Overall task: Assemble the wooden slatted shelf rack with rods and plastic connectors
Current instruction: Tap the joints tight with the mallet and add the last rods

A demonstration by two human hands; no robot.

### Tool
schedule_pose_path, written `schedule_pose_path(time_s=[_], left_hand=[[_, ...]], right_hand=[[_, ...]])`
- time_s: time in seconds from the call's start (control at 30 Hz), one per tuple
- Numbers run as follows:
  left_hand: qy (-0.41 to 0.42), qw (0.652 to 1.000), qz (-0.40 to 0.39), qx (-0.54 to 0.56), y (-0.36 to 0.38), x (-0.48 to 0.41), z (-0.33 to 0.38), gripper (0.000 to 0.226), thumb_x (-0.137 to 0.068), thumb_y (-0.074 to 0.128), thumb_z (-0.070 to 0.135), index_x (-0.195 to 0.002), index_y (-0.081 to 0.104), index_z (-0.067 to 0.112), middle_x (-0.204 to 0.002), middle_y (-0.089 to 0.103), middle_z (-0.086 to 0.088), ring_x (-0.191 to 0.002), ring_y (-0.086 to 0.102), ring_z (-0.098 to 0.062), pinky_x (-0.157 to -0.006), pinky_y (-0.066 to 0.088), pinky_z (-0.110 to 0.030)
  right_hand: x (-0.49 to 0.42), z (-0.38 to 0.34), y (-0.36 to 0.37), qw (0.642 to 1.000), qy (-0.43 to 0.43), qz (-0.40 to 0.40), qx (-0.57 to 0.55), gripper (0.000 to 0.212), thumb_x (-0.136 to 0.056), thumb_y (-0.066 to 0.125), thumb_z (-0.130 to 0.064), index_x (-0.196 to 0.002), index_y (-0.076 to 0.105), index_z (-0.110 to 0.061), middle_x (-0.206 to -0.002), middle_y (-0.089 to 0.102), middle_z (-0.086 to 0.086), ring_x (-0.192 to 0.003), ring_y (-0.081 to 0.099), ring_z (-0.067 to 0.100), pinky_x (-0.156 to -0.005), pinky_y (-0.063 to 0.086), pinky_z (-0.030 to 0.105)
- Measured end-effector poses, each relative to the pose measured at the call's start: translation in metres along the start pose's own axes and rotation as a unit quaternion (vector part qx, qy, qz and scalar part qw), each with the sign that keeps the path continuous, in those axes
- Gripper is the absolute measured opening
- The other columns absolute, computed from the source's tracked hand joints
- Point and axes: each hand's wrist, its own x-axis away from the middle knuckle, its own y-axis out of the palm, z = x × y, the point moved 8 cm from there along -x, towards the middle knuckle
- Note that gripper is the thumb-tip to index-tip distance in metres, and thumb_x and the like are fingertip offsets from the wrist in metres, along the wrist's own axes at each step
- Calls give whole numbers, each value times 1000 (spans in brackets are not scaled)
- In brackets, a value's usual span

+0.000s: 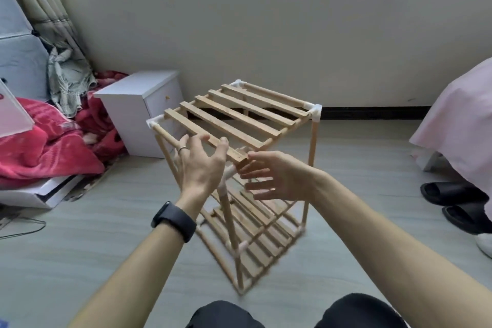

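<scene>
Fingers [256, 174] splayed, left hand [200, 168] and right hand [278, 178] seemingly touch rack [241, 112].

The rack [239, 112] stands on the floor [80, 247]. Behind it to the left sits a cabinet [138, 104], with a blanket [40, 146] further left. Slippers [452, 194] lie on the floor to the right. The left hand [199, 165] and right hand [277, 176] are at the rack's near top corner.

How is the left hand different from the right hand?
The left hand wears a ring, with a black band on its wrist; the right hand has neither. The left hand's fingers point up; the right hand's point sideways. Both are open with spread fingers at the rack's near top corner.
</scene>
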Motion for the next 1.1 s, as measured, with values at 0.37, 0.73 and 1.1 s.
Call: schedule_pose_path(time_s=[0.37,0.73,1.1], left_hand=[[82,988,17,-131,-69,-34,-44,28,-102,49,39,-119,70,32,-131,62,5,-123,57,-20,-95,43,-35],[154,945,-68,-281,-37,-36,-17,108,-72,41,96,-152,38,24,-157,40,-5,-144,37,-31,-112,37,-56],[407,879,-130,-213,150,58,-10,42,-89,69,32,-129,60,21,-129,61,-6,-123,54,-27,-99,49,-46]], right_hand=[[-15,37,-149,931,-56,340,121,87,-91,76,-24,-158,21,-23,-159,28,15,-126,48,33,-96,49,48],[-19,23,-164,855,-178,388,294,19,-106,49,-29,-123,49,-20,-108,63,4,-91,61,24,-78,45,37],[-27,58,-161,859,-142,283,403,13,-100,61,-40,-110,66,-34,-97,67,-16,-92,68,10,-84,55,29]])
